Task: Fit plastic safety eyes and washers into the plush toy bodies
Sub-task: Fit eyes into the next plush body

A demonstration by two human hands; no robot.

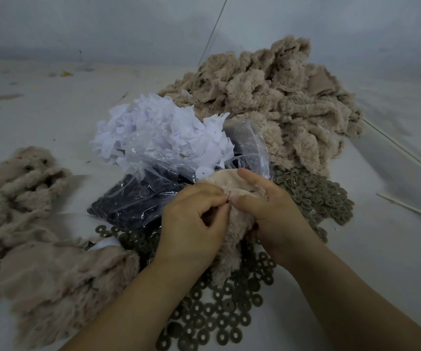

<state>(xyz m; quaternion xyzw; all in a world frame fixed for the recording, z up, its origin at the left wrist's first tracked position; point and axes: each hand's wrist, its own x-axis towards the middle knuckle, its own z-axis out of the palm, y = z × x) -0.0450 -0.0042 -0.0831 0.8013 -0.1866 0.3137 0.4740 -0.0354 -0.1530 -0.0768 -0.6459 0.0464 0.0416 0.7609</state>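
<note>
A beige plush body (232, 198) is held near centre, turned w/ its smooth inner side up at the far end and fur hanging down toward the near edge. The left hand (194, 221) is curled, thumb and forefinger pinched on a small dark piece (229, 196) at the fabric; too tiny to tell if it's an eye post or a washer. The right hand (267, 206) is wrapped round the plush from the right, thumb pressed beside the pinch, forefinger stretched over the far edge of the fabric.

Round the work: olive-grey washers (219, 320) are scattered on the white table (381, 274), under and near the forearms, w/ a second heap (315, 196) just right of the right hand. A clear bag of black eyes (133, 201) is touched by the left knuckles on the far-left side. Behind it a bag of white scraps (158, 133) is piled up, blocking part of the big heap of unfinished plush (280, 92) at far right. Plush bodies (34, 236) are stacked at left, some w/ dark eyes seen. Thin white sticks (412, 209) are laid at the right edge.
</note>
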